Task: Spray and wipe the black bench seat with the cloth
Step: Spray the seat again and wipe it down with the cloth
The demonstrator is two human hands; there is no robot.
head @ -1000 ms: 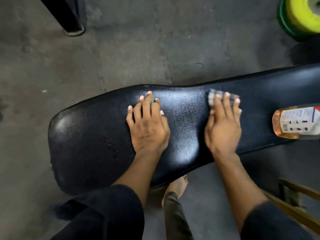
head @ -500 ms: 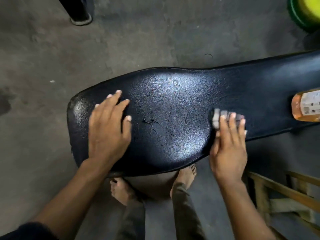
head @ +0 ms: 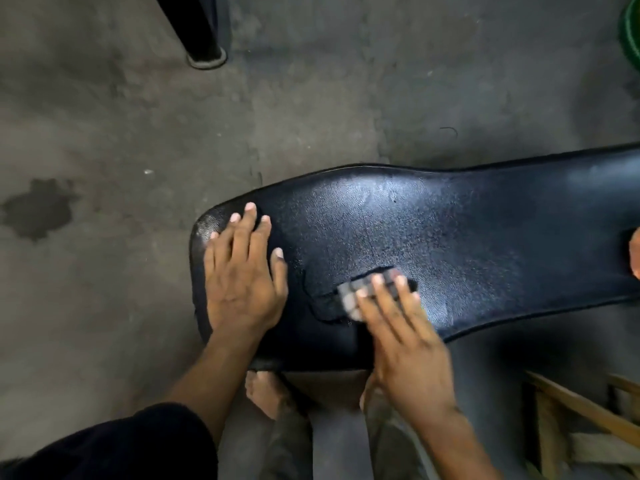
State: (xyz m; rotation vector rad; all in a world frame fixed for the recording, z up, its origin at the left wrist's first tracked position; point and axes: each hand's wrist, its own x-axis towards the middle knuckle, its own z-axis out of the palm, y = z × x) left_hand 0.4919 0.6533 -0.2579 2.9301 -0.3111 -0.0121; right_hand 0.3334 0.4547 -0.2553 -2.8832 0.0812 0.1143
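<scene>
The black bench seat (head: 467, 237) runs from the centre to the right edge, glossy and wet-looking. My left hand (head: 242, 275) lies flat with spread fingers on the seat's rounded left end. My right hand (head: 398, 327) presses a small grey checked cloth (head: 356, 292) onto the seat near its front edge; only the cloth's far end shows past my fingers. A torn line in the seat cover shows just left of the cloth. The orange spray bottle (head: 635, 252) lies on the seat, cut off at the right edge.
Grey concrete floor all around, with a dark wet stain (head: 38, 209) at left. A black post foot (head: 204, 46) stands at the top. A wooden frame (head: 585, 427) sits low right. A green object (head: 632, 29) is at the top right corner. My bare feet (head: 266, 393) stand under the seat.
My right hand has slid the cloth leftward along the seat toward my left hand. My left hand stays at the seat's left end. The view has shifted left, so the bottle is nearly out of frame.
</scene>
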